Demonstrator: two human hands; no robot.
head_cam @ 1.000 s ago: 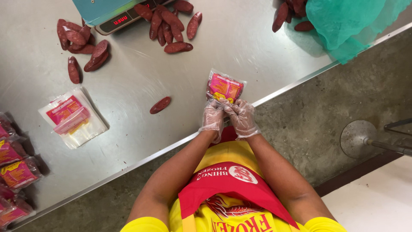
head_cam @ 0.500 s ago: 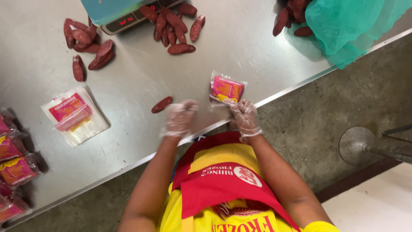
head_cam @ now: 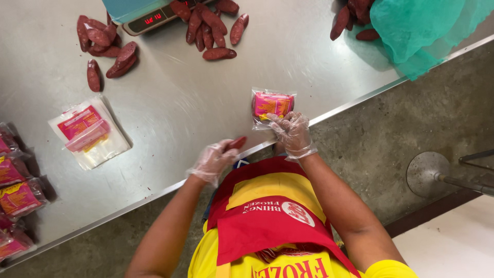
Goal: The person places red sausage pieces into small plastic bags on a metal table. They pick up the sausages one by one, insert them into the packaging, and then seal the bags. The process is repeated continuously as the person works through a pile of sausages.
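dark red sausages (head_cam: 212, 32) lie on a grey steel table (head_cam: 175, 103); the packet (head_cam: 272, 105) is pink and yellow, the netting (head_cam: 419, 28) green, the apron (head_cam: 267, 216) red and yellow.

A food-packing workroom. A steel table (head_cam: 170, 113) carries a digital scale (head_cam: 149, 14), loose sausages (head_cam: 211, 28) and labelled packets (head_cam: 88, 133). The worker's hands wear thin plastic gloves.

Both hands gloved: left hand (head_cam: 213, 160) and right hand (head_cam: 292, 133) in thin, clear, crinkled disposable gloves ending at the wrists. Forearms bare. Yellow short-sleeved shirt (head_cam: 387, 270), lower frame. Red apron (head_cam: 267, 226) over it, with yellow panel and white lettering.
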